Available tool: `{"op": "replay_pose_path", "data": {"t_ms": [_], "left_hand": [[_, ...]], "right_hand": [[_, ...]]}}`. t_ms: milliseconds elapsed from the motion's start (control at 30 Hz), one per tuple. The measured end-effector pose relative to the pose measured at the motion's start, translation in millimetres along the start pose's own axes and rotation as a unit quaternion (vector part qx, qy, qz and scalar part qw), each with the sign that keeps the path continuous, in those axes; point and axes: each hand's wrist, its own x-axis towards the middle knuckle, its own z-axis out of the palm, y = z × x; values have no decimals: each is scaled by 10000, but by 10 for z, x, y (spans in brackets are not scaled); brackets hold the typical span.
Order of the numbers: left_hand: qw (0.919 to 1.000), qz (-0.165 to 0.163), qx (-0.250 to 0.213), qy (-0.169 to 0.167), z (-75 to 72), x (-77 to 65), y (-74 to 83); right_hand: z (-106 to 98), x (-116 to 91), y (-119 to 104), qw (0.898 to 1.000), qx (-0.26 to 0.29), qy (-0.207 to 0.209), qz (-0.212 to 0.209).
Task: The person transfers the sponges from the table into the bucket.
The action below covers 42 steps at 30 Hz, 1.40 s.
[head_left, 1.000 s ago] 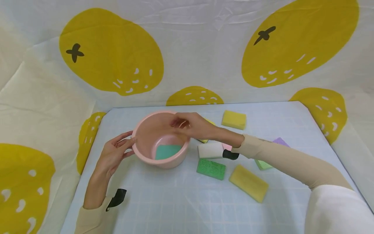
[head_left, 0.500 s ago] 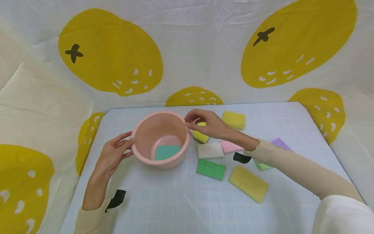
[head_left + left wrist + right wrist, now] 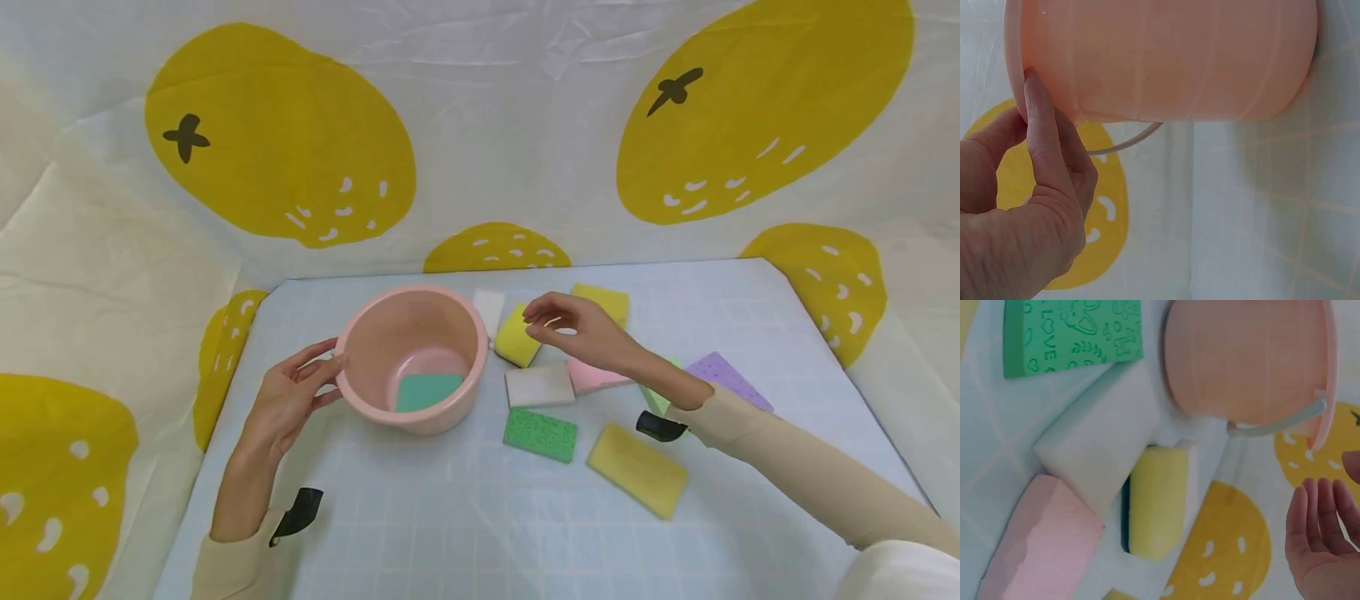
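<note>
My left hand pinches the left rim of a pink bucket standing on the table. In the left wrist view its thumb and fingers lie on either side of the rim. A teal sponge lies flat at the bucket's bottom. To the right of the bucket, my right hand hovers with nothing in it, fingers loosely bent. Below its fingertips is a yellow sponge with a dark scouring side. The bucket's pale handle hangs down in the right wrist view.
Right of the bucket lie a white sponge, a pink one, a green embossed one and a large yellow one. Behind are another white sponge and yellow sponge. A purple sponge lies farther right.
My right hand has withdrawn from over the bucket, moving right and uncovering the yellow and white sponges beside it. My left hand and the bucket stay put.
</note>
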Motion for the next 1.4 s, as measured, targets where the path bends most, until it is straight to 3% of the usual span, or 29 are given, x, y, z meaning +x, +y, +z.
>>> {"op": "replay_pose_path", "data": {"t_ms": [800,1167,1400], "left_hand": [[9998,-18,-179,-22,9,-3,5],[9998,-11,-216,-31,13,3,1],[9991,37,-424,-43,15,5,-6]], "right_hand": [[-252,-661,336,9979,-423,242,415],[-297,-965,482,9940,-885,-15,644],[-260,-1132,581,9931,-866,-210,757]]}}
